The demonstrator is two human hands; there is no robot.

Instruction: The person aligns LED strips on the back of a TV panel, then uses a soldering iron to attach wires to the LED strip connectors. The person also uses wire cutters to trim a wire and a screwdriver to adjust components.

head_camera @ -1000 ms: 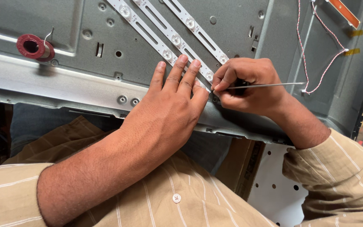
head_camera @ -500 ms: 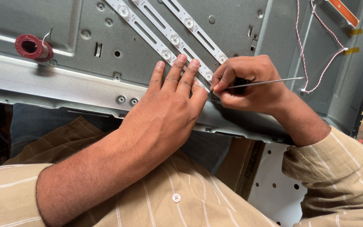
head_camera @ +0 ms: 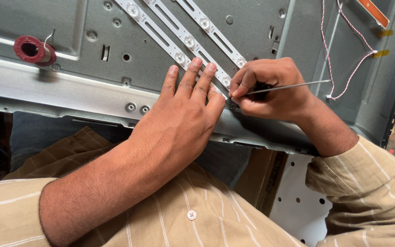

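Note:
My left hand [head_camera: 184, 110] lies flat, fingers together, on the grey metal back panel [head_camera: 92, 27], pressing on the lower end of a white light strip [head_camera: 161, 39]. My right hand [head_camera: 270, 87] is closed around a thin metal tool [head_camera: 293, 85], its shaft pointing right and its tip at the strip's end beside my left fingertips. A second white light strip [head_camera: 211, 32] runs parallel just above.
A red spool of wire [head_camera: 34, 49] sits on the panel at the left. A red-and-white twisted wire [head_camera: 339, 41] loops at the right, near an orange strip [head_camera: 372, 12]. A white perforated sheet [head_camera: 298, 201] lies below the panel edge.
My left hand has slid slightly up the strip. My right hand and the tool have shifted a little upward with it.

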